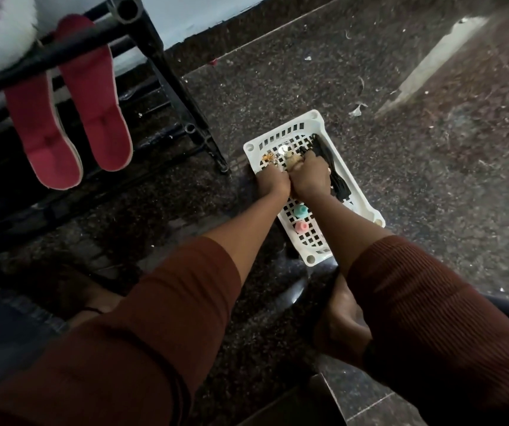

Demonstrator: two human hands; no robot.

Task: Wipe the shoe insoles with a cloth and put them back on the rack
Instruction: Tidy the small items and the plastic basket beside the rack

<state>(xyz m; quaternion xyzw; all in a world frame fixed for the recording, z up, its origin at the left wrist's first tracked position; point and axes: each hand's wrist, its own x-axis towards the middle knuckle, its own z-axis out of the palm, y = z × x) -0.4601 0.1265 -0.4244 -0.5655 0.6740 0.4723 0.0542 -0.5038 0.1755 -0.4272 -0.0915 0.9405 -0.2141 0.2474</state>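
Here, a person is crouching over a white plastic basket [367, 207] that is sitting on a dark speckled granite floor [416, 179].

Both forearms, coming out of rust-brown sleeves [431, 302], are reaching into the far half of the basket. The left hand [273, 182] and the right hand [310, 176] are lying knuckle to knuckle there, fingers bent down among small odds and ends. A tan lump [295, 162] is showing just beyond the knuckles; whether either hand is grasping it, or anything else, cannot be told from this angle.

Along the basket's right wall a black cord [336, 176] is lying bunched, touching the right hand. In the near half of the basket a teal cap [301, 211] and a pink cap [301, 227] are standing one behind the other.

To the left of the basket, well apart from both hands, two red insoles [99, 118] are hanging side by side over a bar of the black shoe rack [167, 72], rounded ends pointing down.

Near the basket's closest corner a bare foot [342, 321] is resting on the floor.
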